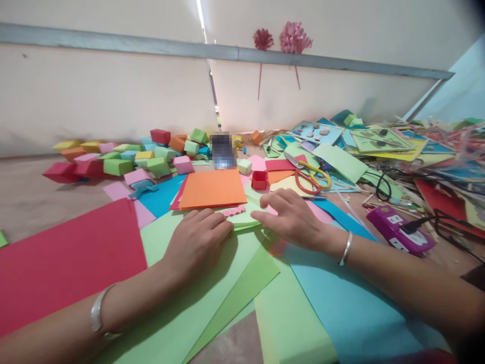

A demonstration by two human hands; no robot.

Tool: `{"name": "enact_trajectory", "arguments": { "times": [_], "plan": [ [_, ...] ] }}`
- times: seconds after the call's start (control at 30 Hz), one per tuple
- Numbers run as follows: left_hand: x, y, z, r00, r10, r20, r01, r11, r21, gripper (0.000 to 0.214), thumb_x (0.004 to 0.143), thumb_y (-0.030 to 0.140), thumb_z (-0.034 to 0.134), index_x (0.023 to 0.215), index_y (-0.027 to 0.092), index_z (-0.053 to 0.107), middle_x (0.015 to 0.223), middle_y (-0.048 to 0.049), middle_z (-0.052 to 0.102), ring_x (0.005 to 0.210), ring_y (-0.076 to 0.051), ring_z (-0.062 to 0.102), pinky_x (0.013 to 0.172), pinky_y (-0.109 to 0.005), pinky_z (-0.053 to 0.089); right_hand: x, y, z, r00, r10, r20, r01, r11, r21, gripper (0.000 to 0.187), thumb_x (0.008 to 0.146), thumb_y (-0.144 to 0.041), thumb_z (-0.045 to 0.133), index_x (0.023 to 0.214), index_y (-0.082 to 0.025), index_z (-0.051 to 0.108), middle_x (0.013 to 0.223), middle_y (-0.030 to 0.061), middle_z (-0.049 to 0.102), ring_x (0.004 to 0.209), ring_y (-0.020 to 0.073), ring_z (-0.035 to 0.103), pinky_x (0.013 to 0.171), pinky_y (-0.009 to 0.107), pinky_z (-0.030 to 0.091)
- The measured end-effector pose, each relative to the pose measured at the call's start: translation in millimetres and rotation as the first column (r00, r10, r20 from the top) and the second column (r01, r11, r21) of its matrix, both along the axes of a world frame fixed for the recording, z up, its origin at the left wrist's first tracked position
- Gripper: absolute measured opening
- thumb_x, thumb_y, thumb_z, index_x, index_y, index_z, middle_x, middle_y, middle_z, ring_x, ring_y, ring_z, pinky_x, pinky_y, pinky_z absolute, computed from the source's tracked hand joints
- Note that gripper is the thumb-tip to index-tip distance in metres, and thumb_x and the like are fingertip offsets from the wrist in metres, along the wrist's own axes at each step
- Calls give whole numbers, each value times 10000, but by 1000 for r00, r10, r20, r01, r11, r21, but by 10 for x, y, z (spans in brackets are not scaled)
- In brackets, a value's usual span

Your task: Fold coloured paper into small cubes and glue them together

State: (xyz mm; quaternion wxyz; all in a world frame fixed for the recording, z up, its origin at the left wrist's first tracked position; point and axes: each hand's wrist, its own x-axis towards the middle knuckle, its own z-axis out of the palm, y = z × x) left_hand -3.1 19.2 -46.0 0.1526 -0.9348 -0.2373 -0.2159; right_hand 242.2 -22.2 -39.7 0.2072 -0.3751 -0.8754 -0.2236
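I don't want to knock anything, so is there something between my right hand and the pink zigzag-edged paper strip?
Nothing visible stands there: only light green paper shows between your right hand and the pink zigzag-edged paper strip. The large orange sheet lies beyond the strip.

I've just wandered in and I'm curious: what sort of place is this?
Probably a papercraft workspace: there's a large pale-green paper sheet, a pile of small, colourful, box-shaped paper pieces and metal-bladed scissors with yellow and orange-red handles.
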Motion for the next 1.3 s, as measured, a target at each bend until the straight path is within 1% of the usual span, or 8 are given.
{"name": "enact_trajectory", "arguments": {
  "times": [0.07, 0.17, 0.4, 0.67, 0.9, 0.97, 1.17, 1.3],
  "plan": [
    [-6, -19, -7, 1000, -3, -8, 3, 1000, -12, 282, 907, 92, 484, 780, 185, 718, 724, -50, 703, 671, -198, 569, 601, -316, 359, -30, -40, 2, 996, 31, 78, -36, 997, 62, 236, 957, -96, 500, 832, -187, 677, 869, 59, 630, 831, 197, 466, 721, 338, 321],
    [-2, -40, -11, 999, -28, -23, 27, 999, -26, 298, 917, 91, 471, 810, 186, 731, 711, -47, 688, 659, -198, 549, 586, -321, 339, -52, -49, -40, 992, 12, 128, -13, 1000, 3, 281, 948, -95, 511, 706, -175, 628, 780, 48, 600, 765, 185, 423, 684, 341, 270],
    [1, -35, -18, 999, -2, -42, -3, 995, -103, 277, 934, 114, 491, 797, 177, 724, 760, -52, 700, 713, -218, 564, 602, -335, 333, -88, -24, -130, 988, -110, 105, 118, 990, -79, 212, 934, -83, 543, 776, -151, 666, 829, 75, 615, 801, 197, 421, 676, 343, 236],
    [10, -43, -8, 998, 38, -52, -44, 992, -118, 212, 916, 134, 559, 769, 185, 702, 755, -38, 704, 705, -231, 534, 608, -342, 296, -96, -17, -184, 987, -161, 3, 159, 967, -197, 233, 906, -65, 535, 712, -160, 622, 737, 39, 588, 722, 176, 388, 666, 327, 223],
    [8, -31, -23, 997, 58, -56, -65, 989, -131, 251, 913, 92, 532, 732, 178, 683, 703, -40, 681, 676, -218, 497, 595, -326, 269, -107, -20, -176, 974, -225, 11, 219, 938, -270, 216, 883, -39, 520, 734, -155, 623, 728, 39, 575, 693, 174, 398, 623, 314, 202],
    [13, -21, -32, 997, 61, -42, -68, 984, -164, 270, 930, 107, 511, 735, 176, 685, 709, -44, 688, 671, -213, 494, 591, -321, 276, -117, -27, -167, 974, -227, -26, 210, 934, -288, 207, 891, -56, 522, 748, -154, 635, 729, 41, 577, 688, 171, 405, 621, 309, 211],
    [24, 20, -42, 999, 29, 14, -25, 969, -246, 275, 952, 141, 482, 836, 195, 726, 700, -27, 685, 641, -200, 496, 570, -310, 280, -162, 4, -205, 973, -106, -205, 37, 949, -314, 266, 949, -149, 498, 758, -184, 678, 704, 22, 589, 663, 155, 410, 617, 301, 223],
    [29, 20, -25, 999, -7, 47, 20, 958, -285, 281, 957, 160, 477, 899, 220, 745, 696, -20, 675, 634, -198, 498, 572, -309, 290, -183, 18, -228, 967, -136, -214, 64, 948, -313, 264, 945, -135, 490, 737, -156, 650, 720, 35, 592, 693, 160, 419, 633, 311, 243]
  ]
}}
